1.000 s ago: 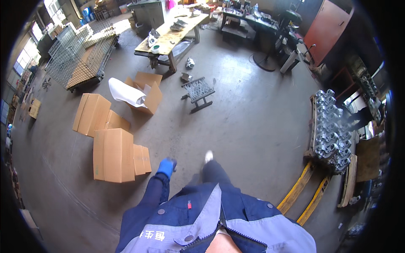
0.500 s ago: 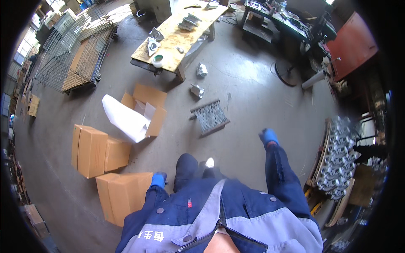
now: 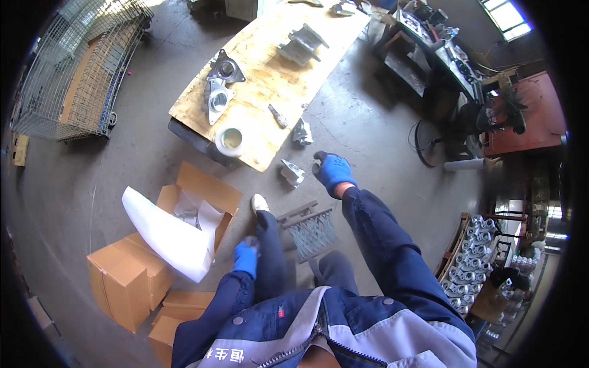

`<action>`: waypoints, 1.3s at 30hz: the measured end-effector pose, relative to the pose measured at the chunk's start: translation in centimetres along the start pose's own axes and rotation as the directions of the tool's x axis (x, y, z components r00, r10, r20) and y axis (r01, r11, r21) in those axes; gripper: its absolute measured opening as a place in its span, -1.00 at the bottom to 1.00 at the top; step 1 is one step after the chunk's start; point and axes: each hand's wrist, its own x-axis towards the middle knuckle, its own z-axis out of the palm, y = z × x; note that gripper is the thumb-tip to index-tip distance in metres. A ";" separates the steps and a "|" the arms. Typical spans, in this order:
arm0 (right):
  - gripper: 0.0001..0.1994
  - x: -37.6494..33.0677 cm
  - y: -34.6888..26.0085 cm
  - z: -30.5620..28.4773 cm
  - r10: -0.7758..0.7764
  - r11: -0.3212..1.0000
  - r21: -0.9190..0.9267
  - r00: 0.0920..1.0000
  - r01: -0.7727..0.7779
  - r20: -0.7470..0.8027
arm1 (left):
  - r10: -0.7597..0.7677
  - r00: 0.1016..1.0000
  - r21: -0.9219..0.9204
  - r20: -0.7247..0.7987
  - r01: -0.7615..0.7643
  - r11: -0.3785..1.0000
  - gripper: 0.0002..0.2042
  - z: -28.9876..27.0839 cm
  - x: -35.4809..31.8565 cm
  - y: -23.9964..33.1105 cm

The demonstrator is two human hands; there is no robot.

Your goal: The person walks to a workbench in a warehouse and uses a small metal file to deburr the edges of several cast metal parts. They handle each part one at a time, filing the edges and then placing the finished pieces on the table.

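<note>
My left hand (image 3: pixel 246 257), in a blue glove, hangs beside the open cardboard box (image 3: pixel 228 219); motion smears its fingers. My right hand (image 3: pixel 333 172), gloved in blue with dark fingertips, reaches forward above the floor, its fingers loosely bent and apart with nothing visible in them. Just beyond it are two metal castings on the floor, a nearer casting (image 3: pixel 292 173) and a farther casting (image 3: pixel 302 132) by the table edge. A white foam sheet (image 3: pixel 162 230) leans out of the box. On the wooden table (image 3: pixel 257 80) lie a utility knife (image 3: pixel 277 116), a tape roll (image 3: pixel 229 141) and several castings.
A grey metal grate-like stand (image 3: pixel 313 235) is on the floor by my feet. Closed cartons (image 3: pixel 119 285) stand at the left, a wire cage cart (image 3: pixel 76 83) at the far left. Stacked castings (image 3: pixel 469 270) are at the right, a dark workbench (image 3: pixel 423 55) at the far right.
I have stepped forward, so the table and open box appear nearer. My right hand has swung inward and forward toward the floor castings; my left hand has moved forward to beside the open box.
</note>
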 end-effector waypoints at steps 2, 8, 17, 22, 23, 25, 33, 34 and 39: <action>-0.61 4.9 -3.7 2.1 -0.058 0.997 0.046 0.998 0.058 -0.003 | 0.254 0.963 0.291 0.090 -0.269 0.918 -0.78 1.3 3.0 2.6; -0.40 16.9 -7.1 5.3 -0.114 0.961 -0.244 0.989 0.133 0.091 | 0.353 0.878 0.367 0.324 -0.461 0.808 -0.80 9.4 7.5 8.2; -0.65 24.4 -5.6 13.0 -0.490 0.704 -0.513 0.859 0.491 0.150 | -0.042 0.991 0.524 -0.128 0.103 0.845 -0.34 20.1 23.4 6.4; -0.86 22.2 -1.2 7.9 -0.616 0.729 0.389 0.788 0.562 0.016 | 0.020 0.940 0.512 -0.339 0.167 0.842 -0.22 25.6 35.7 -0.5; -0.84 21.5 2.3 7.0 -0.553 0.685 0.668 0.805 0.292 0.215 | -0.061 0.939 0.509 -0.338 0.237 0.828 -0.20 26.5 37.3 0.2; -0.74 19.9 9.4 8.1 -0.425 0.513 0.840 0.798 -0.177 0.428 | -0.191 0.928 0.525 -0.319 0.341 0.780 -0.16 28.0 40.3 1.6; -0.66 20.6 17.2 15.6 -0.077 0.263 0.824 0.840 -0.502 0.537 | -0.170 0.846 0.245 -0.506 0.330 0.912 -0.30 32.6 47.9 -2.9; -0.66 20.4 17.8 16.9 -0.034 0.232 0.858 0.878 -0.457 0.477 | -0.199 0.880 0.108 -0.431 0.269 0.957 -0.38 32.3 48.0 -3.2; -0.67 20.0 17.9 17.1 -0.155 0.260 0.965 0.987 0.009 0.033 | -0.132 0.962 -0.029 -0.241 0.129 0.991 -0.57 24.1 49.5 -8.5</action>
